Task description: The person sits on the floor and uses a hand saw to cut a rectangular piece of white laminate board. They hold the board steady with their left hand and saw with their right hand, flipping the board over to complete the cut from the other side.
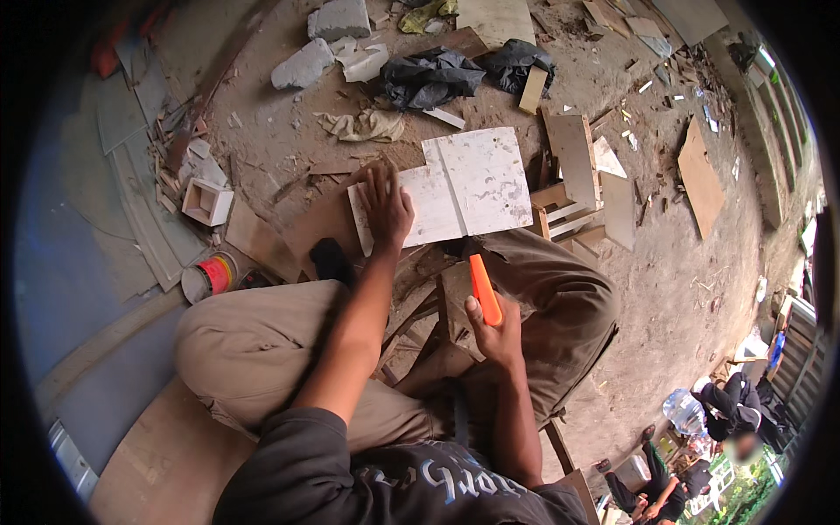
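Note:
My left hand (385, 208) lies spread flat on the left part of a worn white board (494, 179), which rests in front of my crossed legs. My right hand (499, 334) is wrapped round the orange handle of what looks like a handsaw (483, 293). The handle points away from me, toward the board's near edge. A thin grey line runs across the board in line with the handle; whether it is the blade seen edge-on or a groove, I cannot tell. Under my right hand is a wooden frame (451, 302), partly hidden by my arm and leg.
Right of the board stand loose wooden panels (573, 153). A small white box (207, 201) and a paint can (210, 276) are at the left. Black plastic bags (433, 77) and concrete lumps (302, 64) lie beyond. Other people (661, 490) sit at the lower right.

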A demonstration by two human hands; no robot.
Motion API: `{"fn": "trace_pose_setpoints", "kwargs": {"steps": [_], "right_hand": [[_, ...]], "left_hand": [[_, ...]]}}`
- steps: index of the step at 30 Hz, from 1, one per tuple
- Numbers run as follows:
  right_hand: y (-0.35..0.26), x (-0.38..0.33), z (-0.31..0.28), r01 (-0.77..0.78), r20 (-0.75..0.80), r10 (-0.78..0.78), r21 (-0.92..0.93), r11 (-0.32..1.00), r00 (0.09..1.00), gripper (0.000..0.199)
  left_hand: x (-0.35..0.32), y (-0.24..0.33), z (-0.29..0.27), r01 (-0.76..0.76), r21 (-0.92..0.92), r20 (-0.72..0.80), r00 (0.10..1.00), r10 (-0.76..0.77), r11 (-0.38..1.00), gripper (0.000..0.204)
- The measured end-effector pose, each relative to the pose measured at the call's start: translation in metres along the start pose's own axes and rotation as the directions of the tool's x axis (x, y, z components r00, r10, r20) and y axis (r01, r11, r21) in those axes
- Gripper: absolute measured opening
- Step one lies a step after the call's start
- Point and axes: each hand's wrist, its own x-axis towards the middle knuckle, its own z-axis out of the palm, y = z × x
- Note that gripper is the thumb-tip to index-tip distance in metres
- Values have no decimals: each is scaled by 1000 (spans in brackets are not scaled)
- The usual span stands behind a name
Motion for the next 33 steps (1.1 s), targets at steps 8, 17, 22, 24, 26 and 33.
{"fn": "trace_pose_setpoints", "kwargs": {"steps": [8,17,22,24,26,33], "right_hand": [[6,-11,5,-35,13,35,-35,999,999,44],[-9,-2,18,-68,-20,72,159,985,997,40],[-21,0,16,-93,18,91,163,982,996,42],[-21,1,13,-134,53,127,172,976,990,40],[-14,-1,14,-110,-6,112,136,985,994,40],[-11,-10,5,-9,-238,-1,-41,999,971,38]], "left_hand": [[6,18,-8,39,-135,28,999,-35,990,47],[6,29,-4,63,-140,-8,998,-65,988,47],[6,30,-5,40,-174,-7,999,-42,984,47],[3,28,-3,26,-169,-27,999,-31,985,48],[1,25,4,-13,-194,-52,999,3,981,49],[12,22,13,-215,-311,-51,976,210,926,47]]}}
